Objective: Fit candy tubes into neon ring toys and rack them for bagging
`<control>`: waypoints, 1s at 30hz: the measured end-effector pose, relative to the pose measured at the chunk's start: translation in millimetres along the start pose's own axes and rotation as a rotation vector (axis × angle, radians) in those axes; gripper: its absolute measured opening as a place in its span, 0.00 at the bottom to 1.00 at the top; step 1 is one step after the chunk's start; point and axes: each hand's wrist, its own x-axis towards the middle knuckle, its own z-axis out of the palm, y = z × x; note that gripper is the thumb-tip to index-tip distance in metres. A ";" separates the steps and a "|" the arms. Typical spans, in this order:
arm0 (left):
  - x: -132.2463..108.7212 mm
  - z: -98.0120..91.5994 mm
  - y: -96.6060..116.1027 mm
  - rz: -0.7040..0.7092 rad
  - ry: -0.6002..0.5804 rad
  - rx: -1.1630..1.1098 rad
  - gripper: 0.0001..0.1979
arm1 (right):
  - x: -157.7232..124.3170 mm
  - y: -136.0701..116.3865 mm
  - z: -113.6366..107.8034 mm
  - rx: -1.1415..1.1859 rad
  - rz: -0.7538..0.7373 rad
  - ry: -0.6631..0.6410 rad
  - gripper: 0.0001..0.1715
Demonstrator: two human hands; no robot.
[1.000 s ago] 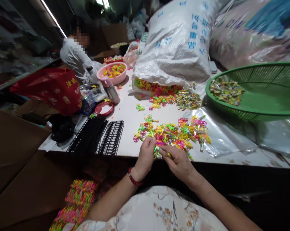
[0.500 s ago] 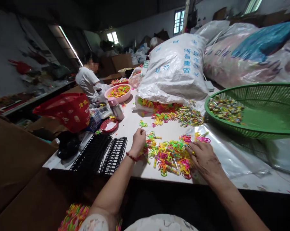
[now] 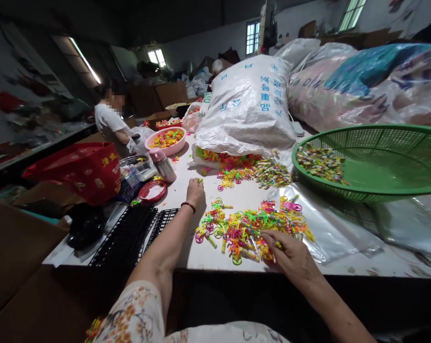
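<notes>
A loose pile of small bright plastic toy pieces (image 3: 244, 228), with ring-shaped ends and some clear tubes of coloured bits, lies near the table's front edge. My left hand (image 3: 195, 194) is closed just above the table, left of and beyond the pile. A small green-yellow piece pokes out at its fingertips. At the pile's right front, my right hand (image 3: 294, 255) has its thumb and fingers pinched together. Something small and yellow shows between its fingers; the rest is hidden. Further back lie more loose plastic pieces (image 3: 233, 177) and a heap of small filled tubes (image 3: 272, 174).
A green basket (image 3: 386, 193) and clear plastic bags (image 3: 329, 233) lie at right. A white woven sack (image 3: 247, 95) stands behind. Left are black plastic racks (image 3: 129, 233), a red dish (image 3: 153, 190), a flask (image 3: 163, 166) and a pink basin (image 3: 170, 148). A person (image 3: 110, 116) works beyond.
My left hand has left the pile's left edge, moving away and to the left with a small piece. My right hand has drawn nearer, its fingers closing. The view has shifted slightly.
</notes>
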 end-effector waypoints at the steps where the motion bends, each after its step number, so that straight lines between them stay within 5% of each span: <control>1: -5.8 -5.0 3.5 -0.019 0.012 -0.062 0.07 | -0.2 -5.7 1.5 0.070 0.069 -0.022 0.16; 4: -37.1 -21.8 17.3 -0.064 -0.006 -0.233 0.11 | 1.1 -21.5 11.4 0.322 0.230 -0.086 0.19; 7: -83.6 -37.9 31.9 -0.142 -0.156 -0.560 0.14 | 5.8 -33.1 24.1 0.494 0.246 -0.107 0.21; 10: -130.9 -47.8 41.9 -0.238 -0.359 -0.806 0.16 | 12.5 -40.3 32.7 0.463 0.205 -0.019 0.25; 13: -168.4 -45.3 46.9 -0.255 -0.472 -0.797 0.17 | 16.0 -47.1 37.9 0.351 0.172 -0.030 0.29; 15: -187.1 -35.7 48.8 -0.268 -0.446 -0.831 0.18 | 14.3 -52.8 42.3 0.319 0.136 -0.137 0.24; 18: -206.9 -14.8 50.3 -0.310 -0.245 -0.912 0.18 | 6.6 -59.4 50.1 0.266 0.051 -0.247 0.18; 22: -220.7 6.1 48.1 -0.265 -0.014 -0.879 0.17 | -3.1 -56.4 52.9 0.262 0.083 -0.223 0.22; 30: -228.2 9.9 50.5 -0.227 -0.125 -0.892 0.17 | -5.2 -39.6 44.0 0.432 0.155 -0.232 0.22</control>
